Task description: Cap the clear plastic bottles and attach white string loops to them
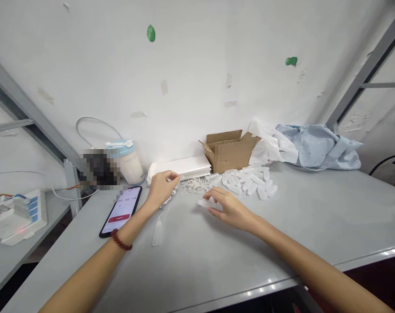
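Observation:
My left hand [163, 187] is pinched closed at the left of a small heap of thin white straps [195, 186]. A whitish bit shows at its fingertips, too small to make out. In the fingers of my right hand [228, 209] is a translucent plastic sleeve [203, 203], just above the table. Behind that hand lies a pile of similar translucent sleeves [249, 180]. A single sleeve with a thin strap [157, 232] lies in front of my left hand. Crinkled clear plastic [169, 198] is partly hidden beneath the left hand.
Along the wall stand a lidded cup [132, 165], a stack of white packets [181, 167], an open cardboard box [232, 154], a white bag [271, 145] and a light blue cloth [321, 148]. A phone [121, 212] lies by my left forearm. Far left is a power strip [29, 215].

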Motion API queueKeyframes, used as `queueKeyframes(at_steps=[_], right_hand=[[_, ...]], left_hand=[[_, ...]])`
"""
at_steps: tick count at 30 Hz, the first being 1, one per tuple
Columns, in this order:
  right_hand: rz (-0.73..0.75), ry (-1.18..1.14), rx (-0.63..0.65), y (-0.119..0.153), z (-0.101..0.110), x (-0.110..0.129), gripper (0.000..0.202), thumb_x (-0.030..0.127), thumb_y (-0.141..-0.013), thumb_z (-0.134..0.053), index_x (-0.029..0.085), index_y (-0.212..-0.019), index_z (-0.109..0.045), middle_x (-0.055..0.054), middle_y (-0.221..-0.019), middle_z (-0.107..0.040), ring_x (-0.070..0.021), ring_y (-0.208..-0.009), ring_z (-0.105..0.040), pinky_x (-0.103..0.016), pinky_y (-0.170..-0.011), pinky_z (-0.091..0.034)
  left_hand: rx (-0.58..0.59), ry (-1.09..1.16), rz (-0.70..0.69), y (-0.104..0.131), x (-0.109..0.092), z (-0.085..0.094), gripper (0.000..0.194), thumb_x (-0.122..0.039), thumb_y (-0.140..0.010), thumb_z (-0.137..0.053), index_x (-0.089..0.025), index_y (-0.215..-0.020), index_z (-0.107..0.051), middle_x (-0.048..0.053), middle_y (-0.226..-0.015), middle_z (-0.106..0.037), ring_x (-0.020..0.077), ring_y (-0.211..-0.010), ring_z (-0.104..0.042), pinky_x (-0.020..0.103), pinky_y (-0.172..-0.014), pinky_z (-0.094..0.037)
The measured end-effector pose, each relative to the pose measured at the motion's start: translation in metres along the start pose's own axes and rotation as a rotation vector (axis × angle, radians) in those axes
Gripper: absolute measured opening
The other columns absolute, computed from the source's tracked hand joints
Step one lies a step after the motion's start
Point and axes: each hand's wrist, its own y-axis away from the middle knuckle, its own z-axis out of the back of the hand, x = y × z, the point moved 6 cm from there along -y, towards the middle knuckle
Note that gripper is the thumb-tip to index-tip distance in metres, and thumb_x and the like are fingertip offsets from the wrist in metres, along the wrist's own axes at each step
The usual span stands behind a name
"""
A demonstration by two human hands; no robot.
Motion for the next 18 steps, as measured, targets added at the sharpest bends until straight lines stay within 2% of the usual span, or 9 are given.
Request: queueKeyframes(at_steps=[1,3,6,10,15,18], right_hand=[[-0.003,-0.007,-0.015,0.000,0.001,0.001,0.022,0.009,-0.078,-0.058,0.016,-0.098,-0.054,-0.008,-0.097,-0.061,-0.0184,-0.088,-0.056,-0.031,-0.074,-0.047],[-0.002,-0.015,-0.042,0.001,0.001,0.002,0.019,0.013,-0.080,-0.058,0.017,-0.098,-0.054,-0.008,-0.095,-0.061,-0.0181,-0.087,-0.056,-0.031,-0.073,-0.047],[0.023,-0.032,-0.066,0.002,-0.002,0.005,0.015,0.019,-0.083,-0.057,0.018,-0.099,-0.055,-0.008,-0.095,-0.061,-0.0175,-0.085,-0.055,-0.031,-0.074,-0.047],[0.076,-0.047,-0.065,0.005,-0.011,0.013,0.015,0.024,-0.085,-0.055,0.018,-0.099,-0.055,-0.008,-0.095,-0.061,-0.0169,-0.083,-0.055,-0.032,-0.074,-0.047],[0.127,-0.057,-0.088,0.008,-0.016,0.023,0.017,0.023,-0.086,-0.055,0.017,-0.102,-0.056,-0.009,-0.093,-0.062,-0.0168,-0.082,-0.056,-0.032,-0.073,-0.048],[0.151,-0.057,-0.098,0.009,-0.015,0.026,0.018,0.023,-0.087,-0.054,0.017,-0.103,-0.057,-0.009,-0.094,-0.062,-0.0179,-0.085,-0.057,-0.033,-0.075,-0.049]], left_hand=[[0.049,0.145,0.073,0.010,0.000,-0.001,0.022,-0.036,-0.074,-0.060,-0.016,-0.075,-0.069,0.004,-0.070,-0.069,0.0181,-0.063,-0.059,0.028,-0.060,-0.044],[0.134,0.354,0.156,0.033,-0.003,-0.006,0.023,-0.038,-0.068,-0.067,-0.015,-0.073,-0.068,0.004,-0.070,-0.069,0.0158,-0.061,-0.058,0.026,-0.057,-0.043],[0.166,0.552,0.257,0.060,-0.002,-0.010,0.025,-0.039,-0.064,-0.071,-0.016,-0.073,-0.068,0.003,-0.068,-0.067,0.0135,-0.060,-0.056,0.023,-0.054,-0.041],[0.183,0.656,0.340,0.077,0.003,-0.014,0.022,-0.036,-0.064,-0.073,-0.016,-0.073,-0.067,0.001,-0.064,-0.064,0.0109,-0.058,-0.052,0.022,-0.054,-0.039],[0.277,0.704,0.317,0.083,-0.005,-0.020,0.020,-0.036,-0.068,-0.070,-0.016,-0.075,-0.068,0.001,-0.065,-0.062,0.0117,-0.061,-0.053,0.023,-0.057,-0.041],[0.280,0.698,0.307,0.086,-0.009,-0.022,0.023,-0.037,-0.068,-0.069,-0.016,-0.079,-0.068,0.003,-0.072,-0.066,0.0139,-0.066,-0.057,0.024,-0.058,-0.042]])
